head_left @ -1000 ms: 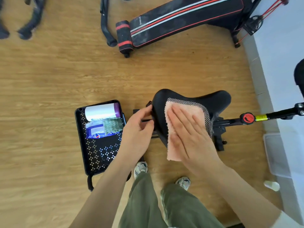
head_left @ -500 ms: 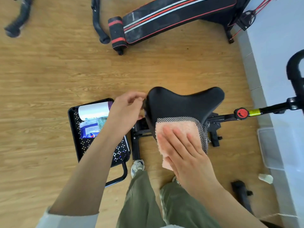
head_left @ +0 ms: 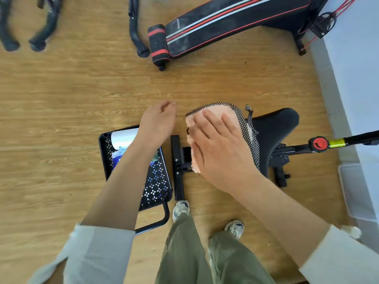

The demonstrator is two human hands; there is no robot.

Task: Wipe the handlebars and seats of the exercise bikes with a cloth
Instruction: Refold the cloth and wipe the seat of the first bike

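Your cloth [head_left: 217, 108] and right hand [head_left: 221, 148] hide one end of the seat [head_left: 274, 126] — your left forearm [head_left: 127, 171] covers much of the basket [head_left: 102, 144]; the top-left handlebars [head_left: 45, 27] are blurred and cut off.

A peach cloth [head_left: 214, 109] with checkered trim lies draped over the wide end of the black bike seat [head_left: 274, 128].

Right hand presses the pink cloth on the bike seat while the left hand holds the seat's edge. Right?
Not quite. In the head view the left hand holds nothing and hovers beside the seat, apart from it. The right hand does press the pink cloth on it.
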